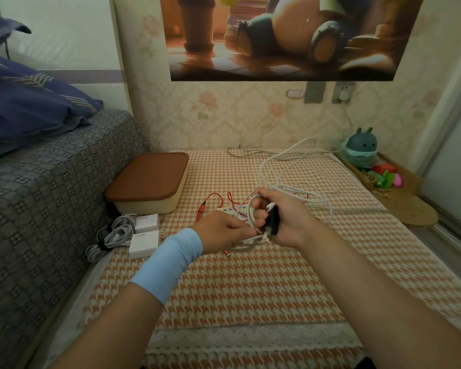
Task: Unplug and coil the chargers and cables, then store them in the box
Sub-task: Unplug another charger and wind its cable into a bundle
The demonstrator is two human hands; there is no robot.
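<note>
My right hand (280,219) grips a black charger (273,219) together with loops of a long white cable (290,166) that trails up and back over the mat. My left hand (221,231) pinches the same white cable just below the charger. Under both hands lies a white power strip (237,211), mostly hidden, with a red cable (213,201) beside it. The closed box (149,179), cream with a brown lid, stands at the mat's left. Two white chargers (145,235) with coiled grey cables (112,235) lie in front of the box.
A bed with a checked cover (51,187) borders the left side. A wall socket (343,92) holds a white plug. A teal toy (361,146) and colourful bits sit in a basket at the far right. The houndstooth mat (250,283) spreads under my arms.
</note>
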